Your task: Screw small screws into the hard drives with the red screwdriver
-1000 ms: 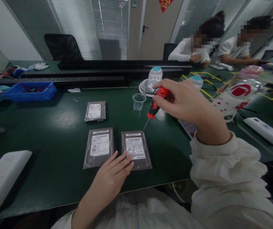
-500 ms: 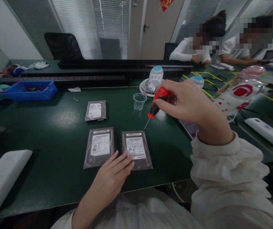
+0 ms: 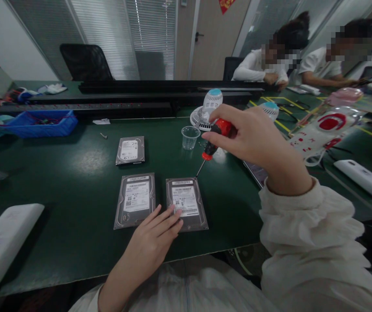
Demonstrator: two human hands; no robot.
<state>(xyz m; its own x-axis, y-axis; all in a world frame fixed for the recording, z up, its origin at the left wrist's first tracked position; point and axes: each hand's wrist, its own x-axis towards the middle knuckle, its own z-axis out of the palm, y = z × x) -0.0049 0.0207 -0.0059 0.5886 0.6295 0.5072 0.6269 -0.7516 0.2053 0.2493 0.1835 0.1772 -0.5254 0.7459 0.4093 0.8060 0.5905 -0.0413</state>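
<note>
Hard drive [image 3: 185, 197], grey, white-labelled: lay flat on the green table [image 3: 75, 212]; I took clock hours from it, twelve pointing to the table's far side. Left hand [image 3: 155, 240]: palm down, fingers outstretched and slightly parted, fingertips resting on the drive toward eight o'clock, gripping nothing. Right hand [image 3: 253, 134]: curled closed about the handle of a red-and-black screwdriver [image 3: 209, 148], which leaned, its tip at the drive's one o'clock corner; whether it sat in a screw I could not tell. Second drive [image 3: 136, 197], similar: nine o'clock, just beside, a strip of table between. Third drive [image 3: 130, 150]: between ten and eleven, flat. Clear plastic cup [image 3: 189, 139]: twelve o'clock, upright. White fan [image 3: 212, 104], blue-topped: just past twelve, beyond the cup. Blue bin [image 3: 43, 125], holding wires: ten o'clock. Red-printed bottle [image 3: 327, 125]: two o'clock, tilted in my sight. White oblong case [image 3: 10, 238]: between eight and nine. Co-worker [image 3: 253, 67], white-sleeved: one o'clock, seated well apart.
</note>
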